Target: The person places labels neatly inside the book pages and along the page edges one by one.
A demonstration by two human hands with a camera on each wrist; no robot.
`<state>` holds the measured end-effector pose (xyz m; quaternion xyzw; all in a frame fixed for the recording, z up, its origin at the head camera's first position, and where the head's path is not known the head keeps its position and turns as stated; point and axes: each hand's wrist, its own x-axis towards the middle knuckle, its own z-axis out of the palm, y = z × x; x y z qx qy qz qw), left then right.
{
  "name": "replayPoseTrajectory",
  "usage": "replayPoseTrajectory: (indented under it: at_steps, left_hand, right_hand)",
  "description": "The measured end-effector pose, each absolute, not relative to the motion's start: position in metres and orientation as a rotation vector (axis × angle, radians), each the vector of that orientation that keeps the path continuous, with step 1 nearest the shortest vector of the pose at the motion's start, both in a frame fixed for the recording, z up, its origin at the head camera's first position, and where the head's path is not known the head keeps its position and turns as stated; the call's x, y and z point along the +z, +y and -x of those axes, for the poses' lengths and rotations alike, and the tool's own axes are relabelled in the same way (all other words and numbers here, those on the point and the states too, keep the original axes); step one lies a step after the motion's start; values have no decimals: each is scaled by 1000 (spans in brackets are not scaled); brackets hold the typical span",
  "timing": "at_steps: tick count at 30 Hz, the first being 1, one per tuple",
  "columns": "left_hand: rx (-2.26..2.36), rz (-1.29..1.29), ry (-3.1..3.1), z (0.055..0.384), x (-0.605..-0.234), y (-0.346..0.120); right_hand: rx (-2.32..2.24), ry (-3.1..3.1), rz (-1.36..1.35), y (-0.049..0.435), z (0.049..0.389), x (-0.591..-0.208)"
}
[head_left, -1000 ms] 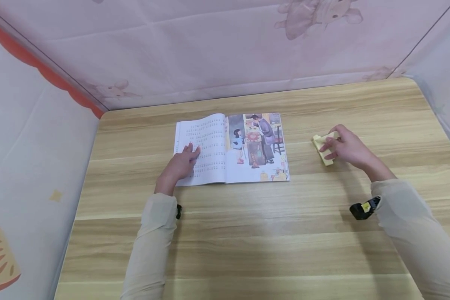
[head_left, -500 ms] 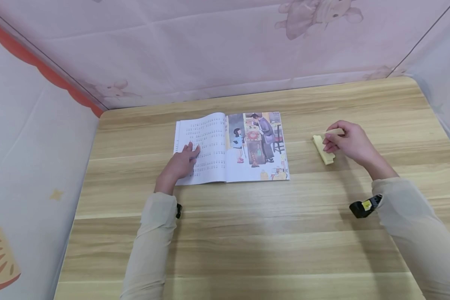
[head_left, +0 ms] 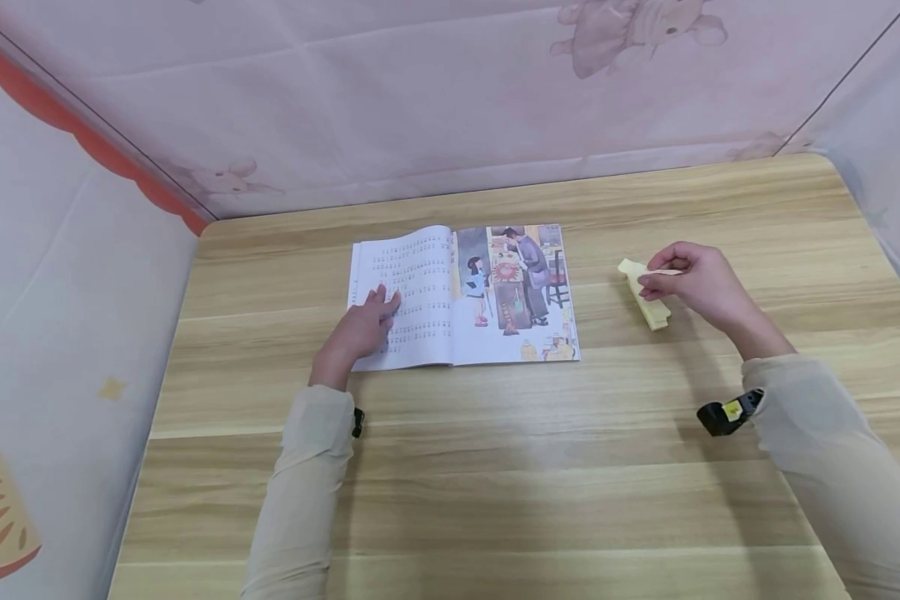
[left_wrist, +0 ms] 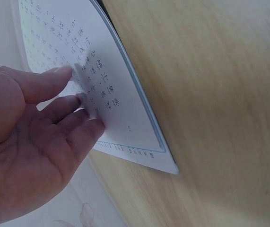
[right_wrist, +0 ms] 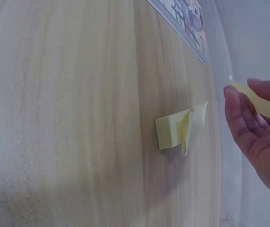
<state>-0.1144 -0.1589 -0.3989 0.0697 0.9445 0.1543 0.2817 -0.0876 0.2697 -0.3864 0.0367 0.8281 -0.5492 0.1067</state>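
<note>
An open picture book (head_left: 420, 333) lies on the table. My left hand (head_left: 363, 327) rests on its left text page with fingers loosely extended, and the left wrist view shows the fingertips (left_wrist: 96, 126) at the paper. To the right of the book is a pale yellow sticky note pad (head_left: 655, 315). In the right wrist view the pad (right_wrist: 169, 131) has sheets curling up at its far end. My right hand (head_left: 701, 283) pinches a yellow sticky note (right_wrist: 266, 107) between thumb and fingers, above and beside the pad.
The wooden table (head_left: 540, 483) runs back to a pink printed cloth wall (head_left: 420, 108). A pale side wall (head_left: 52, 275) with a red scalloped border stands at the left. A black wrist camera (head_left: 723, 417) sits under the right sleeve.
My right hand has lifted a sticky note from the pad and turned slightly, its fingertips shifting left. Loose sheets now rise at the pad's far end. The left hand has stayed still.
</note>
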Motion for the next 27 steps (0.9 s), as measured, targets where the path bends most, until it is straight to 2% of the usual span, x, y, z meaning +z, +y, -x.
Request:
replayPoseTrajectory:
  at_steps: [27]
  left_hand:
    - [429,-184,2531,114,-398,-159]
  right_hand:
    - [-1412,2500,-42,258,92,-396]
